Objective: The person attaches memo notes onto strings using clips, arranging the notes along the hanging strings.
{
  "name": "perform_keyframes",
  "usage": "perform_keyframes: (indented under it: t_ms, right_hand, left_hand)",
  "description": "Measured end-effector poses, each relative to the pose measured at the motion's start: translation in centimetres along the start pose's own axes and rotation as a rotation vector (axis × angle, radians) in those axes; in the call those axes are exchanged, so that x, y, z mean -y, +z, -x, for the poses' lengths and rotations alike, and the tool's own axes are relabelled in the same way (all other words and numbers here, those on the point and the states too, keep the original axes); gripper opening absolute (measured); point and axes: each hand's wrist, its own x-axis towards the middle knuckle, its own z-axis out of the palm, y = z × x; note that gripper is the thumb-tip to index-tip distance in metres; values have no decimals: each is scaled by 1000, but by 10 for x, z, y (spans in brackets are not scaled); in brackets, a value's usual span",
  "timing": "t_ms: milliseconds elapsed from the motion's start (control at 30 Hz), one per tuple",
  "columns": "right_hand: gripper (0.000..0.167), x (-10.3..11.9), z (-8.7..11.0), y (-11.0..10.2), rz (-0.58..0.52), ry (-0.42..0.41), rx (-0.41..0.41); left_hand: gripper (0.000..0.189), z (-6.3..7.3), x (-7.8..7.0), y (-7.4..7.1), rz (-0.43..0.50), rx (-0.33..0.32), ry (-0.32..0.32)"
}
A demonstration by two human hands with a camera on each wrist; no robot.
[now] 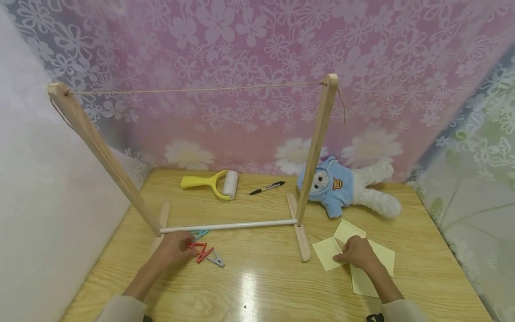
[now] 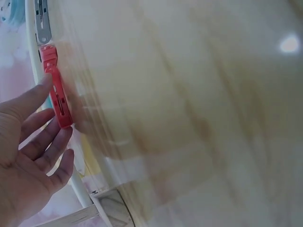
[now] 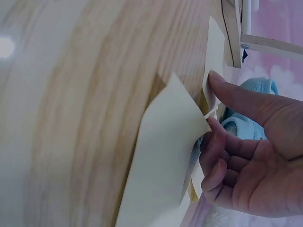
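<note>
My left hand is over a small cluster of plastic clothespins and pinches a red clothespin between thumb and fingertips. A blue-grey clothespin lies beside the red, and a teal clothespin is partly behind the hand. On the right, my right hand pinches a pale yellow paper slip at its edge, thumb on one side and curled fingers on the other. More yellow paper slips are spread under and around this hand; in the right wrist view one slip has a raised corner at the fingertips.
A wooden frame with a string across its top and a white rod low down stands in the middle. Behind are a yellow-handled lint roller, a pen and a plush toy in a blue hoodie.
</note>
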Motion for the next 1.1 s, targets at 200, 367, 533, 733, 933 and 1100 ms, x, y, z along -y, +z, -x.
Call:
perform_keyframes:
  t_ms: [200,367,533,733,933,1100]
  right_hand:
    - [38,0,0,3,-32,-1,16]
    - [34,2,2,1,-41,-4,7]
    - [36,3,4,-1,-39,-5,4]
    - [38,0,6,0,-37,-14,1]
    - [47,-4,9,-6,-87,-56,35]
    - [45,-9,10,-17,-192,-130,129]
  left_hand:
    - [30,1,-3,3,-63,-27,-17]
    - [26,5,-4,-4,-60,4,-11]
    - [18,8,-1,-10,-88,39,62]
    - [17,12,1,-13,-90,108,61]
    - [16,15,-4,-13,-98,151,-23]
    - [26,14,-8,-10,-126,128,-16]
